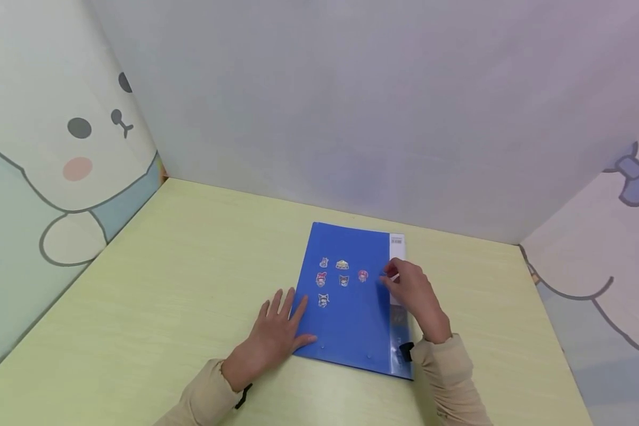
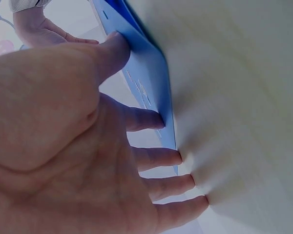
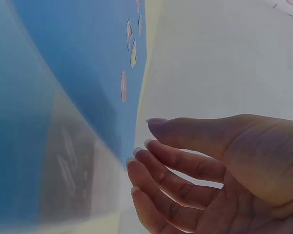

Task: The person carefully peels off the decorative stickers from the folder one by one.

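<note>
A blue folder (image 1: 346, 331) lies on the table, with several small cartoon stickers (image 1: 343, 280) on its cover. My left hand (image 1: 273, 332) rests at the folder's left edge with the fingers spread. In the left wrist view, its thumb (image 2: 115, 53) and index finger press on the blue cover while the other fingertips touch the tabletop. Over the folder's right side, near a pink sticker (image 1: 363, 276), hovers my right hand (image 1: 412, 290). Its fingers bend loosely, and the right wrist view shows a gap between thumb (image 3: 185, 132) and fingers with nothing in it.
The pale yellow-green table (image 1: 191, 254) meets a grey wall panel (image 1: 325, 106) behind the folder. Side panels with large cartoon figures stand at left and right. A clear strip with a barcode label (image 1: 396, 241) runs down the folder's right edge.
</note>
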